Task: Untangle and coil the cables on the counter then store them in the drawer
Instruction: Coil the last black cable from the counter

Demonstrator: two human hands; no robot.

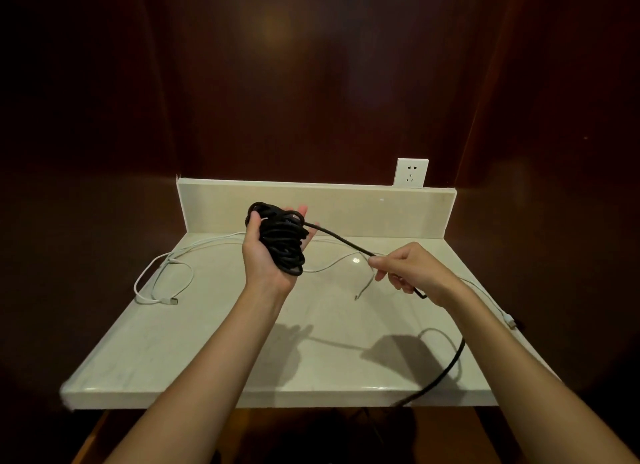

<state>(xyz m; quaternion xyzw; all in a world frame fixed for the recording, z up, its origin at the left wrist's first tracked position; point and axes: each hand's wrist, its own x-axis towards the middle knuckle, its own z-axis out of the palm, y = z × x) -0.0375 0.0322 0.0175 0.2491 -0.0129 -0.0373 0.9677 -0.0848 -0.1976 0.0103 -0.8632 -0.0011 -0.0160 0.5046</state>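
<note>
— While the left hand (266,252) stands raised above the pale glossy stone worktop (214,353), why is it cupped like that?

— Its fingers and thumb curl round a thick bundle of black rubber cable (284,244), so the loops stay stacked and cannot spring apart. I judge it serves as the spool.

— And the right hand (408,269)?

— Just right of the bundle, fingers pinched on the free run of that same black cable, keeping it taut between the two hands. From there the cable drops over the worktop's front edge, right of the bundle, so some length looks not yet coiled.

— What about the others?

— Thin white charging cables (162,280) lie loose on the worktop behind and to both sides of the bundle, one plug end near the right edge. They look untouched.

— Room to work?

— Open worktop lies in front of the bundle. The low stone backsplash (346,207) rises close behind it, with a white wall socket (410,173) above. No drawer shows
</note>
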